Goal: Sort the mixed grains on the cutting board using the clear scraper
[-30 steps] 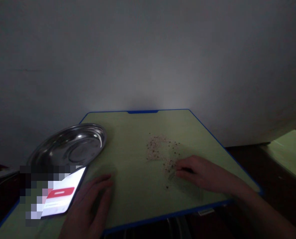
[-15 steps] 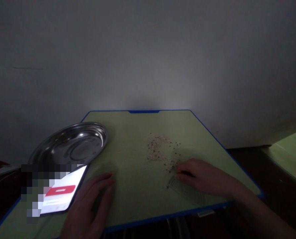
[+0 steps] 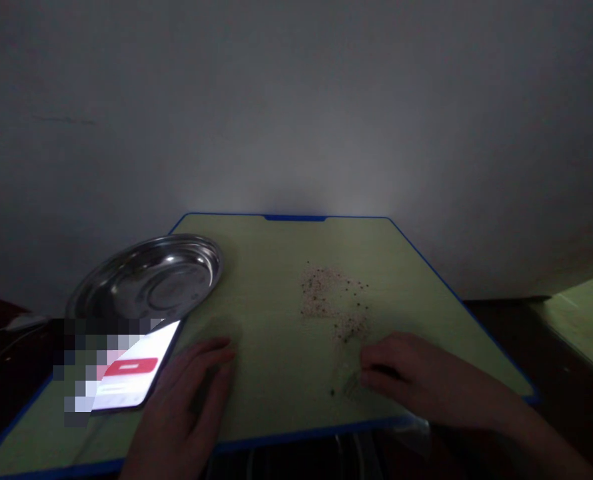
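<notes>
The grains lie right of the table's middle, their long axis slanting toward the near edge's right half. The right hand points left, fingertips bunched; whether they hold anything, I cannot tell. The left hand curves beside the phone, thumb narrowly apart.

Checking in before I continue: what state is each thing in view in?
Left hand: loosely bent, open
Right hand: curled, grip unclear
Pale grains: scattered loose
Dark bits: scattered among and around the grains
Phone: screen lit
Metal basin: open side up
Clear item: blurred, shape unclear
</notes>
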Demonstrator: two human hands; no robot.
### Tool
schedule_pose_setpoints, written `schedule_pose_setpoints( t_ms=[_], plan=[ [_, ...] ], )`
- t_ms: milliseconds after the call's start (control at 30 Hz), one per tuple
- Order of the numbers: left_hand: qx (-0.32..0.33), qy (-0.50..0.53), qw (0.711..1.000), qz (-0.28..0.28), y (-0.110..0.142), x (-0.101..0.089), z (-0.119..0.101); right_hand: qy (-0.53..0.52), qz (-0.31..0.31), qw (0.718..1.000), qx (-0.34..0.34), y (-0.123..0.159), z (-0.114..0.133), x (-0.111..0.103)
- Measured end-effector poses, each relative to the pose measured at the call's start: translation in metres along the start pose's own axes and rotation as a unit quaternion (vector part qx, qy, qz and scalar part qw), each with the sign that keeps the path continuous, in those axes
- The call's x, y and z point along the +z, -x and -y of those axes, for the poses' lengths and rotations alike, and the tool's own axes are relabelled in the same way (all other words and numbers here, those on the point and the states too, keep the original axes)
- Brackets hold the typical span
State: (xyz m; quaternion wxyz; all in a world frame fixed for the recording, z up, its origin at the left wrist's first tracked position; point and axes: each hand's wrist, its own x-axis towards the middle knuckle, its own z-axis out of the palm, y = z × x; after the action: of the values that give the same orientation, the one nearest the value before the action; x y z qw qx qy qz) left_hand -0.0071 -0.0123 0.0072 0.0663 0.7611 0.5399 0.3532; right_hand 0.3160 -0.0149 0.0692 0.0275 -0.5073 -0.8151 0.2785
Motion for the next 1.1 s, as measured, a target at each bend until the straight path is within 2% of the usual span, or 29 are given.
schedule_pose_setpoints(
  t_ms=[300, 500, 800, 1100],
  plan=[
    [-0.018, 0.012, 1.0, 0.01, 0.0, -0.001, -0.002, -0.004, -0.02, 1.0, 0.007, -0.006, -0.004, 0.004],
    [-0.03, 0.016, 0.999, 0.008, -0.001, -0.002, -0.005, -0.004, 0.0, 1.0, -0.01, -0.003, -0.002, 0.005],
    [-0.024, 0.019, 1.0, 0.006, -0.001, -0.002, -0.003, -0.004, -0.007, 1.0, -0.019, -0.012, 0.002, 0.006],
    [-0.033, 0.022, 0.999, 0.019, 0.001, 0.0, -0.005, -0.002, 0.005, 1.0, -0.022, -0.003, 0.004, 0.008]
  ],
)
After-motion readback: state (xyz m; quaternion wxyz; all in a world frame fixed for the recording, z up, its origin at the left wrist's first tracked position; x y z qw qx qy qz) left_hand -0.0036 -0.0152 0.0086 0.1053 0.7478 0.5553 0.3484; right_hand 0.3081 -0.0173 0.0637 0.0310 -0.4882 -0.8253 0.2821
